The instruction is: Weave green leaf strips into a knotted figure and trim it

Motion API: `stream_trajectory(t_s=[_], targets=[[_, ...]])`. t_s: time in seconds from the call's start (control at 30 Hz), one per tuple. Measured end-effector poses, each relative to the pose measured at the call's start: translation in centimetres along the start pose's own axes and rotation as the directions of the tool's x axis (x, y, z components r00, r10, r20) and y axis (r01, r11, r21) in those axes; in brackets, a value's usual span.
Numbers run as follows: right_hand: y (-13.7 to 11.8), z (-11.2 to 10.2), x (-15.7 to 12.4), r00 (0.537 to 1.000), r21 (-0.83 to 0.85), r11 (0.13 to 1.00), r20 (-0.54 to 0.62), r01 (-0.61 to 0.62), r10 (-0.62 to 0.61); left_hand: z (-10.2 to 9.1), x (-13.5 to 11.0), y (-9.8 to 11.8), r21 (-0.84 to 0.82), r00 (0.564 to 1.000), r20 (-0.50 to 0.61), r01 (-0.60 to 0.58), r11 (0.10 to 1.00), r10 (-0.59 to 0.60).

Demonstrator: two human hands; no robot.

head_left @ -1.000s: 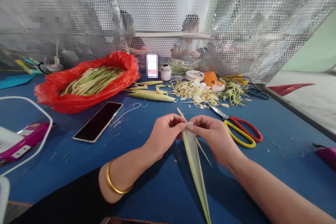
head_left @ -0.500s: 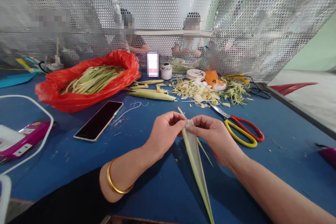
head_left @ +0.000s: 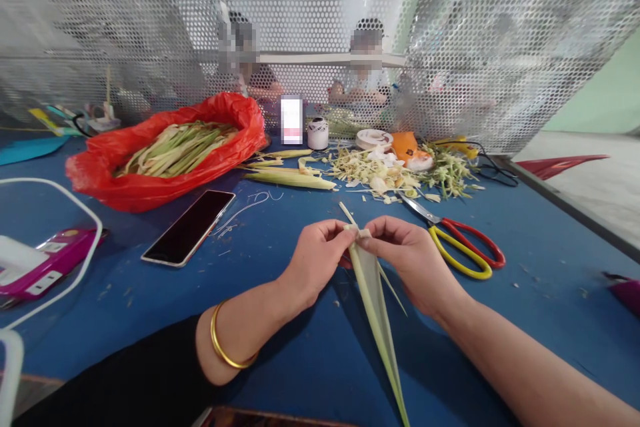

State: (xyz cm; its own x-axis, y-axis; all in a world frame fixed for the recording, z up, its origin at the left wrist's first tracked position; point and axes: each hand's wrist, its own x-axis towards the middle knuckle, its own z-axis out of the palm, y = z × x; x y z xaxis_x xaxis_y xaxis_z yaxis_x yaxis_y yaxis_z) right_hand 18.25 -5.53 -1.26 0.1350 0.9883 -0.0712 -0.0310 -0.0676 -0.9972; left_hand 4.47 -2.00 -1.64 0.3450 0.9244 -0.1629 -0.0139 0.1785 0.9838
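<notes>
Between my two hands hangs a long pale-green corn husk (head_left: 374,310), its folded top pinched near the fingertips and its tapered end pointing down toward me. My left hand (head_left: 323,255) is closed on the husk's upper left side, thumb against forefinger. On the upper right, my right hand (head_left: 407,257) pinches the same husk. A thin stem-like strip sticks up past the fingers, and another narrow strip hangs on the right. Scissors (head_left: 463,247) with one red and one yellow handle lie just beyond my right hand. The fingers partly hide the folded top.
A red plastic bag (head_left: 95,177) of husk strips stands left, with a phone (head_left: 187,230) before it. Husk trimmings (head_left: 380,177), a tape roll (head_left: 374,139) and a jar (head_left: 317,135) are behind. A purple power strip (head_left: 60,260) lies left. A perforated panel (head_left: 320,0) borders the back.
The husk's top edge is now folded over at the fingertips. Both hands stay in nearly the same place, and the whole view has shifted slightly.
</notes>
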Motion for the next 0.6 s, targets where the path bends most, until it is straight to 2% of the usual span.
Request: stream_trajectory(t_s=[0.17, 0.33, 0.53, 0.6], targets=[[0.29, 0.02, -0.02, 1.0, -0.036, 0.999, 0.03, 0.007, -0.006, 0.06, 0.11, -0.03, 0.002, 0.999, -0.047, -0.014, 1.0, 0.014], [0.21, 0.03, -0.18, 0.999, -0.034, 0.999, 0.036, 0.027, -0.025, 0.12, 0.16, -0.05, -0.013, 0.999, -0.039, -0.036, 0.999, 0.035], [0.08, 0.14, -0.28, 0.989, -0.075, 0.997, 0.145, -0.013, 0.024, -0.13, 0.26, -0.3, -0.035, 0.991, -0.122, -0.063, 0.997, 0.058], [0.17, 0.05, -0.24, 0.992, -0.049, 0.998, 0.118, -0.03, 0.036, -0.16, 0.22, -0.19, -0.029, 0.991, -0.109, -0.085, 0.996, 0.082]])
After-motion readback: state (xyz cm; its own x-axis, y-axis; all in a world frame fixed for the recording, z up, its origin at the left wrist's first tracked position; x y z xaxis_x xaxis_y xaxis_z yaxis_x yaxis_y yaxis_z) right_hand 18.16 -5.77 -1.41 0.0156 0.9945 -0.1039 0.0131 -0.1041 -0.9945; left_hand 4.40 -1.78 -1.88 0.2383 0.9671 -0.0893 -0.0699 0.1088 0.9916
